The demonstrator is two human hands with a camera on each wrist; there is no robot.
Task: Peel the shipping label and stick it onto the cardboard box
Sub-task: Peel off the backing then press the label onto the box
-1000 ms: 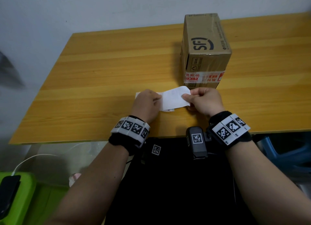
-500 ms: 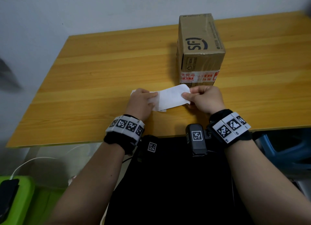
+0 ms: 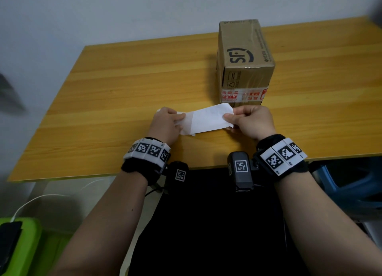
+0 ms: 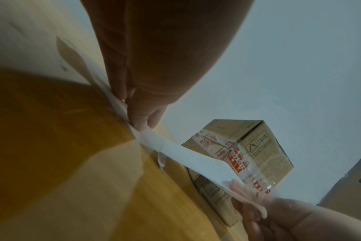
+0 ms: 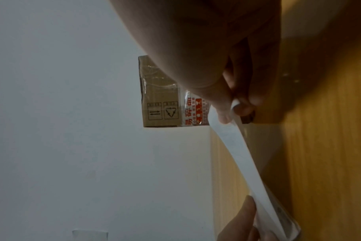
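Observation:
A white shipping label [image 3: 208, 118] stretches between my two hands just above the wooden table's near edge. My right hand [image 3: 233, 118] pinches the label's right end between thumb and fingers [image 5: 227, 117]. My left hand [image 3: 177, 121] presses the left end, the backing sheet [image 4: 148, 135], down onto the table. In the wrist views the label [image 5: 237, 154] rises as a taut strip from the left hand to the right. The brown cardboard box [image 3: 246, 59], with red-and-white tape across its front, stands upright just behind my right hand.
The wooden table [image 3: 124, 90] runs wide to the left and right of the box. A white wall lies behind it. A green bin [image 3: 22, 244] with a dark object on it sits low at the left. A blue chair part [image 3: 351, 189] shows low at the right.
My right hand has drawn the label's end further right, away from the left hand, so more of the label is stretched out. The left hand keeps its place on the backing.

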